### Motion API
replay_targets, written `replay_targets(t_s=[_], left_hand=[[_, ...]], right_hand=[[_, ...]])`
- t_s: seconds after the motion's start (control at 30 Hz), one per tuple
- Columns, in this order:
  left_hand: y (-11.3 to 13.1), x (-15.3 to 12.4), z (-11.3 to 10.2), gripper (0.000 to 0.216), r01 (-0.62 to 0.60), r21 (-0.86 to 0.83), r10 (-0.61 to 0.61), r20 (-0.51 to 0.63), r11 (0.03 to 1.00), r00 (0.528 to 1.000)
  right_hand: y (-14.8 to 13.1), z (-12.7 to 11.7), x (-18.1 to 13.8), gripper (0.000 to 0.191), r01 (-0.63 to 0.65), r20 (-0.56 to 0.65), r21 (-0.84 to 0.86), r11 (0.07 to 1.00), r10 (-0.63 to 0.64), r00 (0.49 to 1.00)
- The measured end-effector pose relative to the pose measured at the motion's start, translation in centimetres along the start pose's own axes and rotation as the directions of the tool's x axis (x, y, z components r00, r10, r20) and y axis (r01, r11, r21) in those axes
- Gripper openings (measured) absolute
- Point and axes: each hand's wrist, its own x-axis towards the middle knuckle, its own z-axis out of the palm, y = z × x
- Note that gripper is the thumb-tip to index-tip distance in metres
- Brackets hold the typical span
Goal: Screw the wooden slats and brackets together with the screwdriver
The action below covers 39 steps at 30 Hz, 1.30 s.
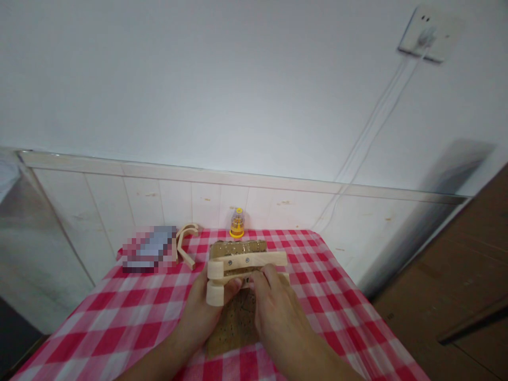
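A brown taped cardboard-like slab [234, 328] lies on the checked cloth in front of me. Across it sits an upper wooden piece [270, 259] with a rounded left end and two screw heads along its face. Just below is a similar lower wooden piece [215, 294], partly hidden by my fingers. My left hand [204, 304] is closed around this lower piece, its thumb resting on top. The fingers of my right hand [275, 307] pinch together over the lower piece, beside a dark screw-like spot [248, 280]; anything between the fingertips is hidden.
The table bears a red-and-white checked cloth [130, 317]. Behind the slab stands a yellow-based screwdriver-bit holder [237, 225]. To the left are curved wooden pieces [184, 246] and a blurred-out flat object [148, 248]. A panelled wall [174, 201] borders the far edge; brown cardboard [448, 286] stands right.
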Motion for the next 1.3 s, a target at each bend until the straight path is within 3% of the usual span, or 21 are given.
replay_targets(t_s=[0.17, 0.33, 0.5, 0.67, 0.77, 0.93, 1.13, 1.3], left_hand=[[0.2, 0.2, -0.1, 0.060, 0.071, -0.008, -0.070, 0.047, 0.997, 0.996], [-0.8, 0.8, -0.4, 0.062, 0.270, -0.020, -0.270, 0.006, 0.963, 0.963], [-1.1, 1.0, -0.5, 0.053, 0.422, -0.227, -0.405, 0.120, 0.878, 0.907], [-0.6, 1.1, -0.9, 0.047, 0.542, -0.218, -0.517, 0.164, 0.812, 0.840], [-0.8, 1.3, -1.2, 0.047, 0.560, -0.226, -0.523, 0.205, 0.797, 0.827], [-1.1, 1.8, -1.4, 0.047, 0.589, -0.189, -0.556, 0.201, 0.786, 0.806], [-0.2, 2.0, -1.6, 0.046, 0.644, -0.109, -0.610, 0.236, 0.757, 0.756], [-0.4, 1.2, -2.3, 0.047, 0.588, -0.067, -0.562, 0.228, 0.806, 0.795]], right_hand=[[-0.2, -0.1, 0.2, 0.031, -0.013, 0.025, -0.041, 0.999, 0.014, 1.000], [0.4, 0.2, 0.4, 0.032, -0.010, 0.047, -0.005, 1.000, 0.010, 0.999], [2.3, -0.9, 0.8, 0.032, 0.062, -0.190, 0.111, 0.992, -0.040, 0.981], [5.2, -3.4, 2.3, 0.026, -0.020, -0.323, 0.140, 0.990, 0.065, 0.944], [7.2, -4.2, 3.2, 0.025, -0.094, -0.314, 0.181, 0.979, 0.148, 0.938], [9.7, -4.3, 3.5, 0.024, -0.242, -0.132, 0.290, 0.926, 0.289, 0.948], [10.3, -3.2, 1.9, 0.024, -0.286, 0.002, 0.332, 0.899, 0.302, 0.953], [9.0, -2.0, 0.4, 0.023, -0.227, 0.011, 0.437, 0.870, 0.247, 0.969]])
